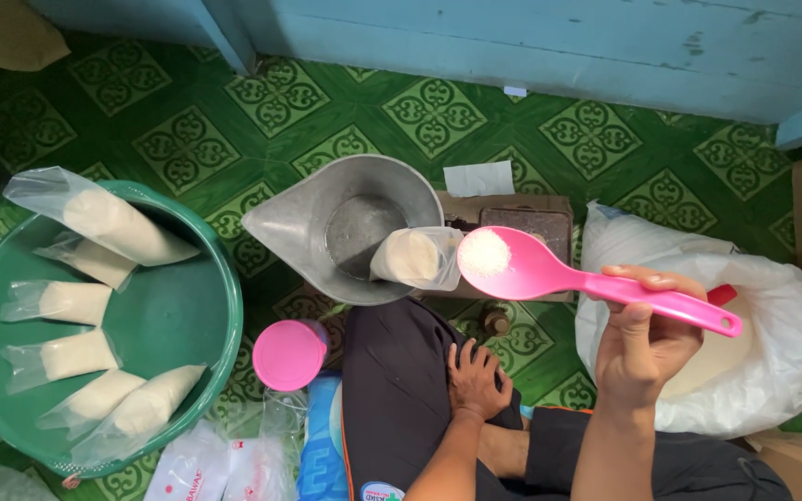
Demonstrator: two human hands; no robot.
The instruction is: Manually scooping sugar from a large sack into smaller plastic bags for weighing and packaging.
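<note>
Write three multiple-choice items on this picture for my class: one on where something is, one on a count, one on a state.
1. Where does the small filled bag near the spoon sit?
A. in the metal scale pan
B. in the green basin
C. on the pink lid

2. How many filled bags lie in the green basin?
A. three
B. six
C. nine

3. What state is the pink spoon in?
A. empty
B. carrying a little white grain
C. lying on the floor

Answers:
1 A: the bag rests on the rim of the metal scale pan.
2 B: six bags of white grain can be counted inside the basin.
3 B: the right hand holds the spoon up with a small white heap in its bowl, while the left hand rests on the knee.
</note>
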